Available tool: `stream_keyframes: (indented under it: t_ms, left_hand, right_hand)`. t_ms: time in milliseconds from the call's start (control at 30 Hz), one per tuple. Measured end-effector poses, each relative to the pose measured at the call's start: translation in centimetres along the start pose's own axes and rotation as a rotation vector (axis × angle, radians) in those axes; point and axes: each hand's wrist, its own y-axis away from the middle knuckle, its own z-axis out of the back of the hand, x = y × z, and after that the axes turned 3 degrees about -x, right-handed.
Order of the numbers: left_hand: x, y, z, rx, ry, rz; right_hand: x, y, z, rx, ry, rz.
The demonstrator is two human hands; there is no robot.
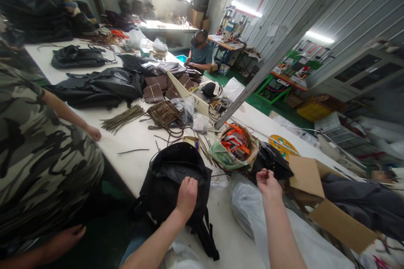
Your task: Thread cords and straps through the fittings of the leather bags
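A black backpack (pixel 170 176) lies on the white table (pixel 132 151) right before me. My left hand (pixel 187 195) rests on the backpack's right side, its fingers curled and gripping the fabric. My right hand (pixel 267 181) is raised to the right, fingers pinched around something small and dark that I cannot make out, next to a black bag (pixel 271 160). A clear plastic bag (pixel 246 206) lies under my right forearm.
A person in a camouflage shirt (pixel 38 151) stands at the left, one hand on the table. A bag of orange straps (pixel 235 145), brown bags (pixel 164 113), black backpacks (pixel 101 86), loose strips (pixel 123 118) and an open cardboard box (pixel 318 201) surround me. Another person (pixel 200 52) sits at the far end.
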Motion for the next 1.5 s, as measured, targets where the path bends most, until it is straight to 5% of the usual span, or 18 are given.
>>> stream_keyframes:
  t_ms: [167,367,633,967,1233,1400,1500]
  left_hand:
    - [0.4,0.2,0.1,-0.027,0.071,0.019]
    - [1.7,0.7,0.2,-0.067,0.090,0.096]
    - [2.3,0.9,1.2,0.111,0.059,-0.190]
    - [2.3,-0.5,2.7,0.193,0.000,-0.234]
    - [1.4,-2.4,1.9,0.288,0.054,-0.279]
    - [0.7,-2.8,1.7,0.344,0.101,-0.250]
    - [0.1,-3.0,1.7,0.349,0.126,-0.229]
  right_hand:
    - [3.5,-1.8,0.5,-0.122,-0.115,-0.050]
    - [4.0,-1.7,0.7,-0.137,-0.168,0.013]
    - [4.8,-2.3,1.6,-0.188,-0.158,0.087]
    - [6.4,-3.2,2.5,-0.290,-0.069,0.063]
    - [6.8,-2.9,3.3,-0.321,0.044,0.084]
    - [6.9,-2.4,3.2,-0.288,0.169,0.214]
    - [5.4,-1.4,1.5,-0.174,0.289,0.379]
